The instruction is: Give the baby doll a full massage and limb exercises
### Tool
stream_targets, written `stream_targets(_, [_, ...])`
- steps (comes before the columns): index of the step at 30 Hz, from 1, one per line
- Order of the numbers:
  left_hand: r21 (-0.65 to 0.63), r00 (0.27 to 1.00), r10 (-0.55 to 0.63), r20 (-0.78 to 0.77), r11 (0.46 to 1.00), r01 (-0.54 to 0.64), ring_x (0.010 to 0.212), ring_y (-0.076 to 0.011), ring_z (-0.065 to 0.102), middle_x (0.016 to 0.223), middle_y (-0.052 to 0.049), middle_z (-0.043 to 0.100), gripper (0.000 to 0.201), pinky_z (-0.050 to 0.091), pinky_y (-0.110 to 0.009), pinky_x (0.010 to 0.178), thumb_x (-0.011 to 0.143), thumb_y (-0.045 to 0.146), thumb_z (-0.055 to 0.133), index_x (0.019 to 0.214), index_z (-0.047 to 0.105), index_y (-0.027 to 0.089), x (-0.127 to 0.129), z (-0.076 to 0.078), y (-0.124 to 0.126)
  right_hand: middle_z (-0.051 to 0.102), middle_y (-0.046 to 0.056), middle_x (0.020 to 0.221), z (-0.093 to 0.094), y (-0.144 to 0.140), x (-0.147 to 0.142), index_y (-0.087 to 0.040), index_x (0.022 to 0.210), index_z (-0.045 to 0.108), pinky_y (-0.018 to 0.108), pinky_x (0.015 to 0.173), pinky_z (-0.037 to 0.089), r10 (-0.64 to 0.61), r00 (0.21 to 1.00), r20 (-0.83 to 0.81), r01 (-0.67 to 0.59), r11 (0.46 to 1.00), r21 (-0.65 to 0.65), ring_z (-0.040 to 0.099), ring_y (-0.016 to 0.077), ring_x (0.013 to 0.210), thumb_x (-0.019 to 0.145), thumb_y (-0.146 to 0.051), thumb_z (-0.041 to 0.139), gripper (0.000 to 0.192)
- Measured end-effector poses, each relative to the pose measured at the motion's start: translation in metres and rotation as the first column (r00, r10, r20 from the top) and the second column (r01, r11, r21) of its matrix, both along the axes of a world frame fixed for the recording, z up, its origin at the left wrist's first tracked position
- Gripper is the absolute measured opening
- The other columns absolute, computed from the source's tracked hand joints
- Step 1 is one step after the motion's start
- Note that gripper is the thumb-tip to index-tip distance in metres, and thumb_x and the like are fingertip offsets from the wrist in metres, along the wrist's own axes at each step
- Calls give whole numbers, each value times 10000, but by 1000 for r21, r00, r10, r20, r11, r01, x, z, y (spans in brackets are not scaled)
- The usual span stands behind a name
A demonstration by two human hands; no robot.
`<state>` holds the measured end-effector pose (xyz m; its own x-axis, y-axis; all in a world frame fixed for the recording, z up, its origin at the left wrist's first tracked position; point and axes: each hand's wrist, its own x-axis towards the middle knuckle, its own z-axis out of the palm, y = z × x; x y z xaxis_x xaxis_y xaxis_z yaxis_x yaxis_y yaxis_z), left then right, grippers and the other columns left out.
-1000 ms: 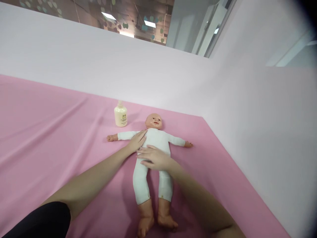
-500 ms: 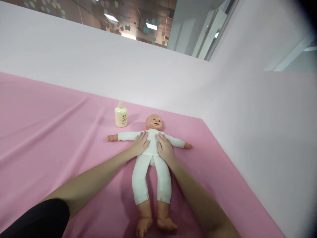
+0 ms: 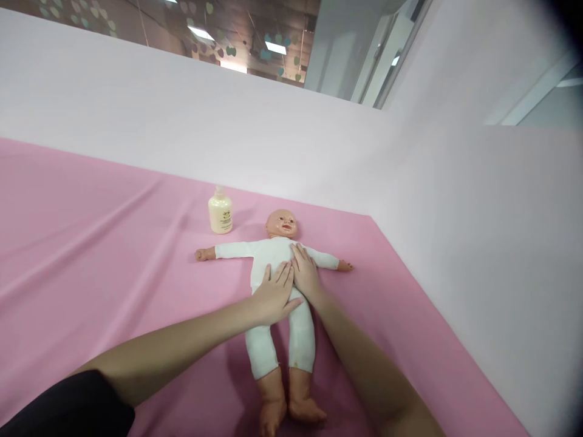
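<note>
A baby doll (image 3: 268, 255) in a white bodysuit lies face up on the pink sheet (image 3: 113, 261), arms spread, head toward the wall. My left hand (image 3: 273, 295) lies flat across its belly and hips, fingers apart, pointing up and right. My right hand (image 3: 305, 274) rests flat on the right side of its chest, fingers toward the shoulder. Neither hand grips anything. The two hands touch side by side.
A small cream lotion bottle (image 3: 220, 211) stands upright on the sheet just left of the doll's head. White walls close the far side and the right side, where the pink sheet ends.
My left hand slid from the doll's left chest down to its belly. My right hand, on the belly a second ago, moved up to the chest and stayed.
</note>
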<state>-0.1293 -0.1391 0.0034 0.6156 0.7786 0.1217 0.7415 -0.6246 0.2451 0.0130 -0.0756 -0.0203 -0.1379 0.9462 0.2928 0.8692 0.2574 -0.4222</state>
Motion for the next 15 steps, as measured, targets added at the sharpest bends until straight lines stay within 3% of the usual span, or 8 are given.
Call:
stream_targets(6, [-13, 983, -181, -15, 983, 181, 1419, -372, 152, 1501, -258, 234, 795, 76, -611, 1113, 900, 625, 261, 1441, 275, 43, 1, 1, -20, 427, 120, 1444, -9, 18, 14, -125, 1388, 412, 410, 1133, 269, 29, 996, -80, -24, 998, 58, 347, 211, 1366, 925, -267, 249, 511])
stream_targets(10, [-29, 931, -361, 49, 931, 363, 1405, -369, 209, 1461, -217, 356, 684, 106, -613, 1108, 906, 581, 337, 1401, 374, 110, 0, 9, -32, 428, 135, 1440, -8, 19, 17, -86, 1391, 399, 372, 1141, 270, 23, 995, -93, -19, 999, 48, 354, 207, 1364, 935, -274, 243, 517])
stream_targets(12, [-45, 857, -501, 118, 860, 509, 1374, -327, 302, 1368, -163, 498, 575, 100, -588, 1124, 904, 525, 414, 1337, 464, 151, 1, 14, -34, 409, 148, 1450, -4, 15, 14, -80, 1403, 376, 396, 1144, 259, 6, 999, -54, -5, 1000, 28, 338, 224, 1373, 938, -268, 246, 518])
stream_targets(15, [-86, 672, -702, 237, 674, 734, 1240, -243, 490, 1197, -92, 642, 385, 167, -480, 1151, 909, 405, 479, 1204, 579, 181, 4, 17, -30, 314, 181, 1498, 5, 1, 3, -94, 1445, 297, 520, 1124, 230, 3, 998, 62, -3, 1000, -9, 257, 301, 1406, 942, -297, 290, 542])
